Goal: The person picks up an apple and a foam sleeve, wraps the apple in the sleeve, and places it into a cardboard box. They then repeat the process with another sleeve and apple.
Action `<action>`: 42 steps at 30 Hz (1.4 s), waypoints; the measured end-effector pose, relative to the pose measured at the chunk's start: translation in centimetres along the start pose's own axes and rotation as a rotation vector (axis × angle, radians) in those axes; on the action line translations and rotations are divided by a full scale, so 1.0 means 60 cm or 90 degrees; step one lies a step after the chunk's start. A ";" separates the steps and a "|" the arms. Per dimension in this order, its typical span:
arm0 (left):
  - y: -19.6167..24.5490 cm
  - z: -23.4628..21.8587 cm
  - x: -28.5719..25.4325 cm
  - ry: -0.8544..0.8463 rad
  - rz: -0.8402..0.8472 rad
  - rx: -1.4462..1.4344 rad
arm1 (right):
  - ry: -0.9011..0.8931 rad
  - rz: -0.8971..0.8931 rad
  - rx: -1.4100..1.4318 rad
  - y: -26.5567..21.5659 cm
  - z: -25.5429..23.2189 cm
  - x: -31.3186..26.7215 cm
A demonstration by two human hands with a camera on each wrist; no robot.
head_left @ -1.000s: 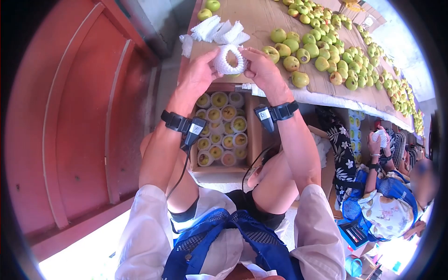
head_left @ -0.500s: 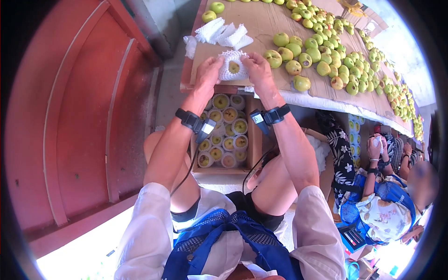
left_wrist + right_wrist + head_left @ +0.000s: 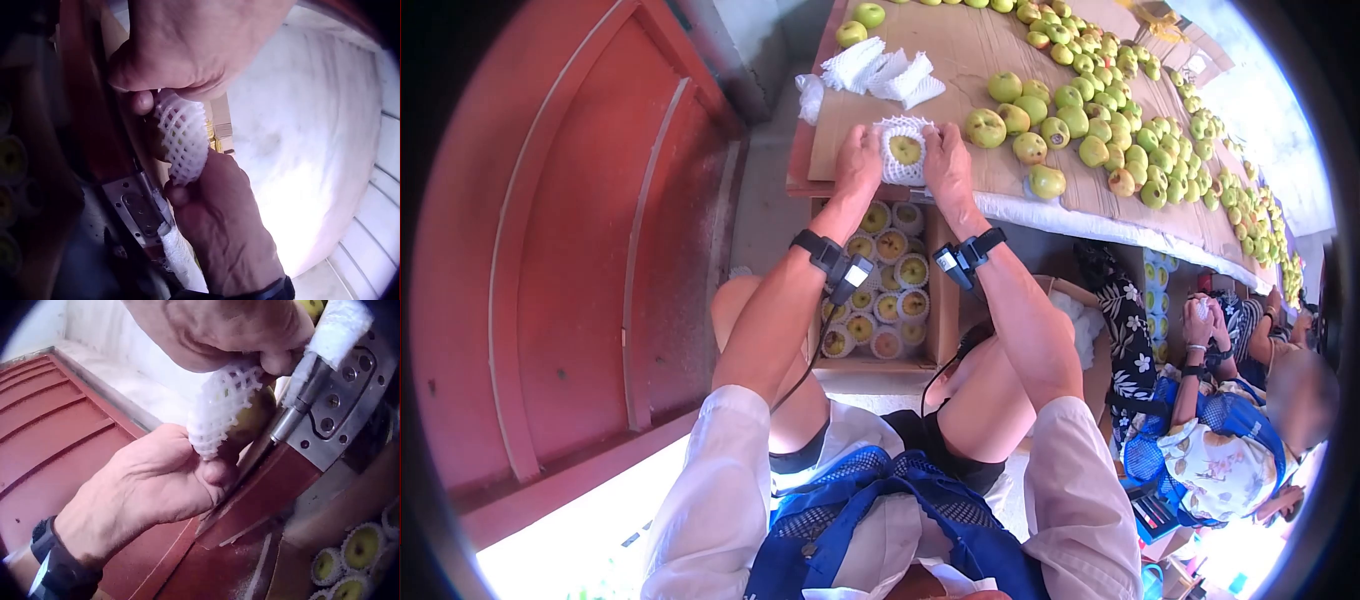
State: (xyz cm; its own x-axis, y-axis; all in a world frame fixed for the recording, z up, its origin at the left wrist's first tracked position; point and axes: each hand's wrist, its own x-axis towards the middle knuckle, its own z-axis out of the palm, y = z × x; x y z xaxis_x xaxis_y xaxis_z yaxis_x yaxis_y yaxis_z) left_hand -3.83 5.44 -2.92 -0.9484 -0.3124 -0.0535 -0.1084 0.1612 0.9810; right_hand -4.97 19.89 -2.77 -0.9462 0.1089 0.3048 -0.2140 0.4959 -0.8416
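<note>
Both hands [image 3: 905, 165] grip a netted pear [image 3: 905, 150] on the cardboard-covered table [image 3: 960, 60] beside a red wall [image 3: 580, 250].

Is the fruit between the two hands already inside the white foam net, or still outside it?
Inside: the white foam net surrounds the fruit, leaving only its top exposed.
</note>
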 end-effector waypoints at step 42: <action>0.124 -0.014 -0.078 0.027 0.159 -0.180 | 0.052 -0.013 0.475 -0.129 -0.067 -0.001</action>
State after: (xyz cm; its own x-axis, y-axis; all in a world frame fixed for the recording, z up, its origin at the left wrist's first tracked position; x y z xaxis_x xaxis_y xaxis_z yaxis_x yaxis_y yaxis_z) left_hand 0.04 7.29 4.77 -0.9214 -0.3356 0.1959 0.2167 -0.0250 0.9759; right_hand -2.30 19.54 5.52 -0.9255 0.1841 0.3310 -0.3664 -0.2139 -0.9055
